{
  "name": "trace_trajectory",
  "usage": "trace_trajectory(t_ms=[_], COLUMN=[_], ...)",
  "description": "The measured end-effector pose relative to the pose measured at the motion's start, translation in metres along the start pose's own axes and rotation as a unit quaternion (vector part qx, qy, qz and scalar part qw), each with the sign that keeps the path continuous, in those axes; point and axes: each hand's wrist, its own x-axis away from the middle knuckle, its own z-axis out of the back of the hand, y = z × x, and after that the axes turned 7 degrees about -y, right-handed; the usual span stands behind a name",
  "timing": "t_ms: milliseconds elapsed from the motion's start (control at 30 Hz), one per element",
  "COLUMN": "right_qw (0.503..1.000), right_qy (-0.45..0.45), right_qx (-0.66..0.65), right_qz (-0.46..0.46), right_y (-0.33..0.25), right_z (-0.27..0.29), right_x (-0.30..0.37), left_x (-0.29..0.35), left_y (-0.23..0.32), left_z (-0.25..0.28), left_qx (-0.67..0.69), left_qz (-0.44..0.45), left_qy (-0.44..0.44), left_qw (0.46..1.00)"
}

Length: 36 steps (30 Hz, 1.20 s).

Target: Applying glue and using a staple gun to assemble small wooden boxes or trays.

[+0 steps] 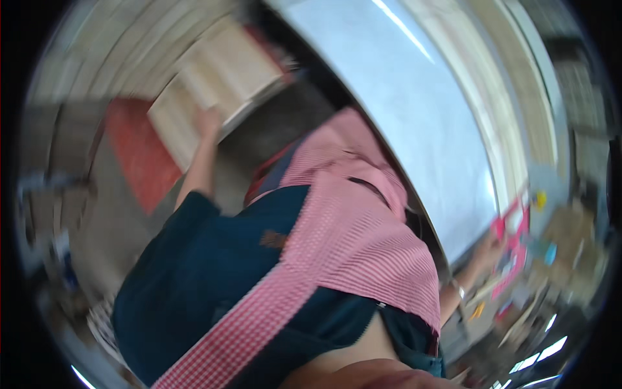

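Note:
My left hand (pixel 208 121) reaches out to the left and rests on a stack of pale wooden boards (pixel 223 61). Motion smears its fingers, so their grip does not show. Far to the right, my right hand (pixel 489 251), with a band at the wrist, is at the end of a long white tabletop (pixel 402 110). It is beside or touching a bright pink, frame-like thing (pixel 516 241) whose kind I cannot make out. Those fingers are blurred too.
A red sheet or panel (pixel 139 146) stands left of the boards. The tabletop's dark edge runs close along my pink checked apron (pixel 382 240). Beyond the right hand are a brown cardboard box (pixel 570 236) and scattered small items. More pale boards (pixel 123 39) lie at the far left.

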Motion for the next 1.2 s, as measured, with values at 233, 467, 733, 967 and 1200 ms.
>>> trace_trajectory(t_ms=[233, 467, 733, 967, 1200], right_qw=[0.976, 0.982, 0.967, 0.947, 0.963], right_qy=[0.017, -0.092, -0.129, -0.234, -0.188], right_qx=[-0.059, 0.058, 0.011, 0.061, 0.053], right_qz=[0.209, 0.153, 0.219, 0.21, 0.185], right_y=[0.006, 0.035, 0.031, 0.019, 0.015], right_z=[-0.069, -0.099, -0.07, -0.048, -0.001], right_x=[-0.072, -0.142, -0.144, -0.149, -0.126], left_x=[0.041, 0.103, 0.208, 0.226, 0.246], left_y=[-0.003, 0.049, 0.222, 0.363, 0.433], left_z=[-0.034, -0.043, -0.19, -0.295, -0.276], left_qx=[0.029, -0.155, -0.188, -0.329, -0.652], left_qz=[-0.205, -0.367, -0.753, -0.833, -0.654], left_qy=[0.146, 0.314, 0.117, 0.041, 0.051], left_qw=[0.967, 0.862, 0.62, 0.443, 0.38])
